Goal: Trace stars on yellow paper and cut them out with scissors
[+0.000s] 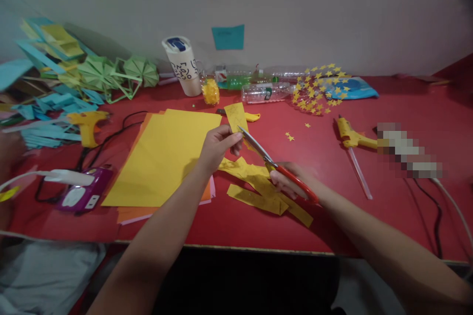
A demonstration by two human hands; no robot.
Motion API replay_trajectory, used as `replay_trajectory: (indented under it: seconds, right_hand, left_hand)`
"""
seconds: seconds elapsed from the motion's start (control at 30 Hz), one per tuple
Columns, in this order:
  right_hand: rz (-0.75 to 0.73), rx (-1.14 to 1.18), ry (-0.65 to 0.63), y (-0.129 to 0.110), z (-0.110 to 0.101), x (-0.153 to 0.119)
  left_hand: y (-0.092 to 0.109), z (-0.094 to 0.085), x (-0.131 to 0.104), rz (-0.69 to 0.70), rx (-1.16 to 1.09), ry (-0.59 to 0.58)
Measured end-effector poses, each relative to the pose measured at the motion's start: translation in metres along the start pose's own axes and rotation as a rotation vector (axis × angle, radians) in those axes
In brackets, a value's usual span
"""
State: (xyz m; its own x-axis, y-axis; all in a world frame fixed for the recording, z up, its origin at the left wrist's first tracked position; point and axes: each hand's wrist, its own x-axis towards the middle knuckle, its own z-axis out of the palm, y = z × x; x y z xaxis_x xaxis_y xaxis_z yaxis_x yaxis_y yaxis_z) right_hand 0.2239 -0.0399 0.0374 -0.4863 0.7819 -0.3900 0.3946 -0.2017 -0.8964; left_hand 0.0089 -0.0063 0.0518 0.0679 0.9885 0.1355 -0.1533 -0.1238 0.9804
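Observation:
My left hand [219, 146] pinches a yellow paper strip [235, 117] that stands up from its fingertips. In my right hand [290, 182] are red-handled scissors [275, 165], their tips touching the strip beside my left fingers. Whether the blades are parted is too small to tell. Below both hands lie crumpled yellow paper strips [258, 192]. A stack of yellow sheets [166, 157], with orange and pink ones beneath, lies to the left, partly under my left forearm. Several small yellow stars [290, 138] rest on the table beyond the scissors.
On the red table [207, 229] stand a tumbler [183, 69] and a star-covered clear object [318, 91], with plastic bottles [266, 92] between. Glue guns [86, 125] lie left and right [347, 134]. A purple power strip [86, 189] and folded paper [99, 73] are left, near another person's arm.

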Motion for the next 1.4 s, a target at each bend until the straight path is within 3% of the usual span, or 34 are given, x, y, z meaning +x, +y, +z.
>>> replay_trajectory:
  seconds: [1.07,1.4]
  right_hand:
    - [0.019,-0.055,0.026,-0.009,0.0,-0.004]
    - [0.034,-0.077,0.057,-0.015,-0.001,-0.006]
  left_hand:
    - [-0.003,-0.003,0.002,0.006,-0.035,-0.007]
    - [-0.003,-0.003,0.003,0.015,-0.066,0.041]
